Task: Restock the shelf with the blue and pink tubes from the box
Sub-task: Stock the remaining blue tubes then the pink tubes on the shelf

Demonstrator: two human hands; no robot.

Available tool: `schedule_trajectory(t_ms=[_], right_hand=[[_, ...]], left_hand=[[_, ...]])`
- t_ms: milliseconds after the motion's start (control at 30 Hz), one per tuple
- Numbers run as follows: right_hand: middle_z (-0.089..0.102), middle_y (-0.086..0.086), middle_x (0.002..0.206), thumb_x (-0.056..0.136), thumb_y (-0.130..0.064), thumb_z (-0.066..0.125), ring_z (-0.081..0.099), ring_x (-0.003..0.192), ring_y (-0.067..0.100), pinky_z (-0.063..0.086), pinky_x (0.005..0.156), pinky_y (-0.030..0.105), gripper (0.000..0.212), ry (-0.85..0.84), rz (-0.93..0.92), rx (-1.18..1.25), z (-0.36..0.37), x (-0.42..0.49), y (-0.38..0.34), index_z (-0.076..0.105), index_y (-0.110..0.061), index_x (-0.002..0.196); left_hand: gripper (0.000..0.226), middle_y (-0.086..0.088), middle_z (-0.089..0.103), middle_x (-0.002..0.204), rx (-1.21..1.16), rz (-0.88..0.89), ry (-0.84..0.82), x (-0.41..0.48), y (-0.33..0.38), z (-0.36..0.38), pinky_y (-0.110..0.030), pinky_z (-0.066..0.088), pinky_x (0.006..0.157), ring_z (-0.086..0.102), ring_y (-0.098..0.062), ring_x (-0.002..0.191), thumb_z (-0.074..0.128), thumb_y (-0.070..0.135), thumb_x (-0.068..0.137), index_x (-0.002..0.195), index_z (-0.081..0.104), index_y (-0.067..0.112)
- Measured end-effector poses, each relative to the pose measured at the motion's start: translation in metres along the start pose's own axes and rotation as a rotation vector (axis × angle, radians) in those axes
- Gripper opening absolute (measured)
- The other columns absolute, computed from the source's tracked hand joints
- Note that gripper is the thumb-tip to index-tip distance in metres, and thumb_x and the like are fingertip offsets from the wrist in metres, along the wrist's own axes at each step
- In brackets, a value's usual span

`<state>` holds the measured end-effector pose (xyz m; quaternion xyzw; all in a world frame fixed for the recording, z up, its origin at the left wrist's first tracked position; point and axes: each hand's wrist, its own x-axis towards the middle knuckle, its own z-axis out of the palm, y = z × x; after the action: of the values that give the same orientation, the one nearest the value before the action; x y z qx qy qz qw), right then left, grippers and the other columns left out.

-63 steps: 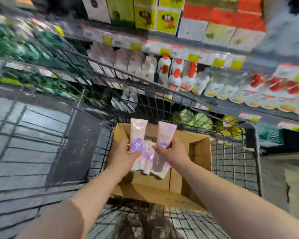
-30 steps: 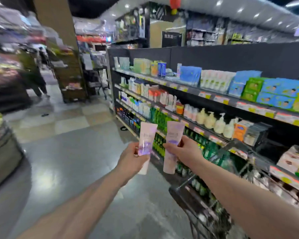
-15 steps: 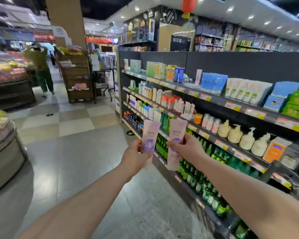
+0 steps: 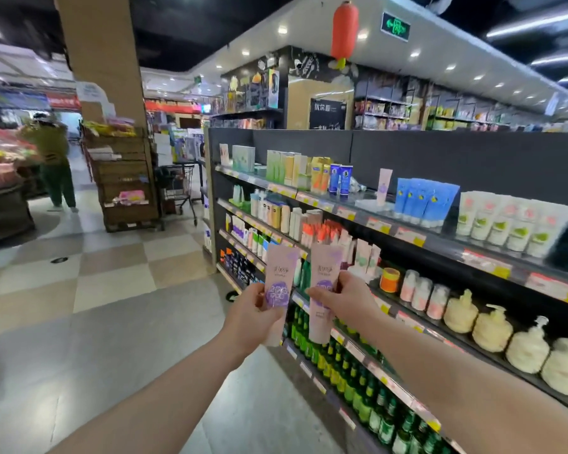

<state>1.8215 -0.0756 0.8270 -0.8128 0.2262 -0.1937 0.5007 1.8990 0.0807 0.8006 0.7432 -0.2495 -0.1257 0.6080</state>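
Pink left tube [image 4: 277, 283] stands upright in my left hand [image 4: 248, 317], fingers curled round it; my right hand [image 4: 348, 299] grips the right tube [image 4: 323, 273] likewise, both side by side before the shelf [image 4: 440, 245], apparently clear of it.

Bright indoor shop aisle, lit from above by rows of small recessed ceiling lights [image 4: 414, 54] and long strip lights [image 4: 538, 19] at far right. The glossy floor [image 4: 95, 322] shows soft pale reflections; shadows are faint. The wide lens bows the shelf [image 4: 407, 239] and the pillar [image 4: 105, 60] toward the frame edges. The pink tubes [image 4: 277, 283] at centre are fairly sharp; the cream pump bottles [image 4: 492, 332] at near right and the far-left produce stand [image 4: 0, 165] are smeared.
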Motion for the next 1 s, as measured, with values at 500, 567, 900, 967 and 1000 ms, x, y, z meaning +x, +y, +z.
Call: schedule_trajectory(t_ms=[500, 567, 900, 967, 1000], right_hand=[[0.056, -0.012, 0.082, 0.081, -0.027, 0.072, 0.051, 0.067, 0.001, 0.042, 0.057, 0.020, 0.033, 0.317, 0.012, -0.081, 0.010, 0.197, 0.001, 0.043, -0.026, 0.098], [0.055, -0.013, 0.084, 0.083, -0.029, 0.070, 0.053, 0.072, 0.003, 0.043, 0.063, 0.022, 0.030, 0.369, 0.024, -0.060, 0.011, 0.221, 0.000, 0.045, -0.024, 0.099], [0.064, -0.006, 0.104, 0.086, -0.036, 0.063, 0.060, 0.094, 0.015, 0.050, 0.085, 0.035, 0.030, 0.604, 0.168, -0.130, -0.014, 0.294, 0.026, 0.054, -0.019, 0.110], [0.064, -0.006, 0.107, 0.086, -0.037, 0.063, 0.061, 0.099, 0.016, 0.052, 0.090, 0.040, 0.030, 0.626, 0.168, -0.146, -0.029, 0.308, 0.029, 0.054, -0.022, 0.110], [0.063, -0.007, 0.108, 0.087, -0.036, 0.063, 0.061, 0.100, 0.015, 0.052, 0.090, 0.041, 0.029, 0.628, 0.169, -0.149, -0.037, 0.316, 0.030, 0.053, -0.024, 0.111]], left_hand=[[0.029, 0.002, 0.065, 0.100, 0.039, 0.112, -0.261, 0.244, -0.009, 0.008, -0.040, 0.053, 0.086, 0.062, -0.017, 0.094, 0.070, 0.028, 0.080, 0.104, 0.055, 0.027], [0.027, 0.000, 0.064, 0.100, 0.052, 0.144, -0.297, 0.278, -0.009, 0.007, -0.041, 0.052, 0.087, 0.061, -0.020, 0.094, 0.067, 0.021, 0.083, 0.106, 0.054, 0.023], [0.033, 0.000, 0.061, 0.103, 0.015, 0.199, -0.531, 0.387, -0.021, 0.057, -0.010, 0.042, 0.052, 0.055, -0.003, 0.079, 0.063, 0.012, 0.087, 0.117, 0.051, 0.020], [0.037, -0.004, 0.063, 0.112, -0.006, 0.198, -0.548, 0.405, -0.021, 0.076, -0.016, 0.047, 0.060, 0.060, -0.012, 0.086, 0.064, 0.012, 0.086, 0.120, 0.052, 0.019], [0.038, -0.004, 0.063, 0.113, -0.017, 0.198, -0.545, 0.414, -0.021, 0.084, -0.022, 0.050, 0.067, 0.061, -0.015, 0.090, 0.066, 0.012, 0.085, 0.119, 0.053, 0.021]])
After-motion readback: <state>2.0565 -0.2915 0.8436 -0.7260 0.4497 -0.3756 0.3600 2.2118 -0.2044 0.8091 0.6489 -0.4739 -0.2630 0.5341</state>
